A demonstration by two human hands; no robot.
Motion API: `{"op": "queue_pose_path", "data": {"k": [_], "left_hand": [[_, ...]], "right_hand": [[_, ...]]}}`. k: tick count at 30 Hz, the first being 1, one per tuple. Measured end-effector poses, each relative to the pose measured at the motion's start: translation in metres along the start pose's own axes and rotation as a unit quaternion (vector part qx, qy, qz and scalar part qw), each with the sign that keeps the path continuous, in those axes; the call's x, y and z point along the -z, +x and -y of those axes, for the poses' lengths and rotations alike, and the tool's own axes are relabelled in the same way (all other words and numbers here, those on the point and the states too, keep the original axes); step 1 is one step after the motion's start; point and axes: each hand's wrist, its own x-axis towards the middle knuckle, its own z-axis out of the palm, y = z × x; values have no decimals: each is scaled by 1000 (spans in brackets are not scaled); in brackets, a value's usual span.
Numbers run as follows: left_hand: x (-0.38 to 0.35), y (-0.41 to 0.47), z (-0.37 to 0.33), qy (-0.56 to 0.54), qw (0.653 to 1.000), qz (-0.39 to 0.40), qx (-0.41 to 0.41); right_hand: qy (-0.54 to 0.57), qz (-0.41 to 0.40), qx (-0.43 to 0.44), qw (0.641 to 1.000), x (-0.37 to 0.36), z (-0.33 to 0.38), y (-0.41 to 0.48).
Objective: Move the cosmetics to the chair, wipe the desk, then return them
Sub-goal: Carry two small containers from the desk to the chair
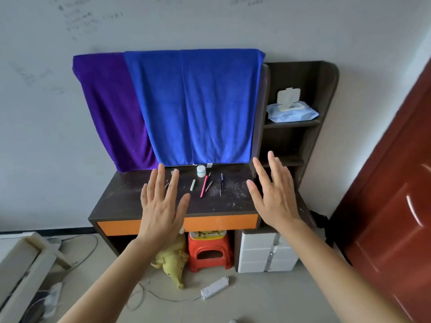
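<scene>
A dark, dusty desk (126, 201) with an orange drawer front holds several cosmetics. Among them are a small white jar (201, 171), a short white stick (192, 185), a pink pencil (203, 186) and a dark pen (221, 183). My left hand (163, 206) hovers flat over the desk's left half with fingers straight and spread, holding nothing. My right hand (272, 194) is raised the same way over the desk's right edge, also empty. A red plastic stool (210, 250) stands under the desk. A pack of wet wipes (291, 110) lies on the upper shelf at the right.
Blue (198, 106) and purple (112, 108) towels hang behind the desk. White drawers (263, 252), a yellow plush toy (172, 262) and a power strip (214, 287) with cables sit on the floor. A red door (391, 183) is at the right.
</scene>
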Motion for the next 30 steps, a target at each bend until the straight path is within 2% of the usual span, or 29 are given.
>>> {"op": "queue_pose_path", "data": {"k": [6,11,16,20,30], "left_hand": [[-56,112,28,36,998,38,23],[-94,152,70,55,993,91,58],[-129,171,130,68,981,149,106],[-165,198,185,63,972,194,114],[-290,262,305,-14,947,300,110]], "right_hand": [[23,39,4,999,-80,-34,110],[49,90,4,995,-149,-34,170],[58,148,6,987,-223,-27,206],[47,189,-4,981,-279,-21,228],[38,264,-116,957,-415,-6,247]]}}
